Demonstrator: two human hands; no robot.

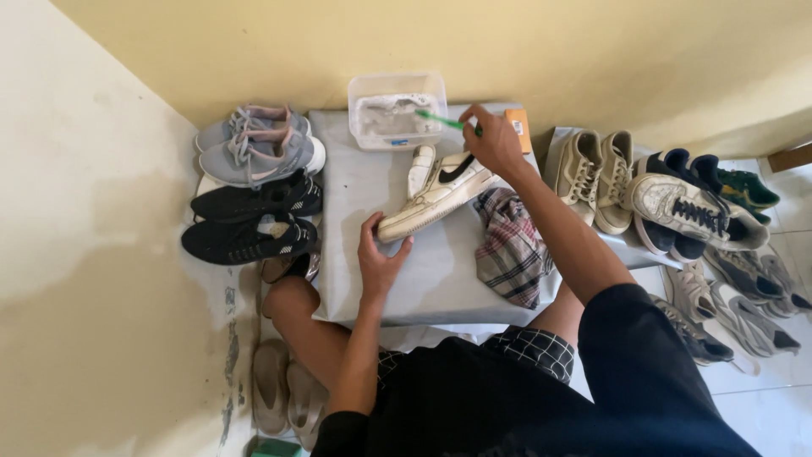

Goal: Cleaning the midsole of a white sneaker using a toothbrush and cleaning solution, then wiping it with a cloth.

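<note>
Nearest the camera, dark shorts and bare knees were seen, with a pair of beige slip-ons parked on the floor by the left knee. Just past that, the left hand was rested on the grey-covered desk, fingers loosely spread and touching the toe end of a white sneaker with a dark side mark. It was steadied more than gripped, honestly. A plaid cloth was left crumpled just beside the shoe.

Further out, the right hand was closed around a green-handled brush, whose head was held over or inside a clear plastic tub of what looked like whitish foam. Whether the bristles were actually dipped couldn't be told.

Progress-wise, it was probably early days: the sneaker looked pretty scuffed and yellowed, so most of the scrubbing seemed to be left. Grey and black pairs were lined up on the left, and a bigger heap of shoes was stacked to the right, none of it looking touched.
</note>
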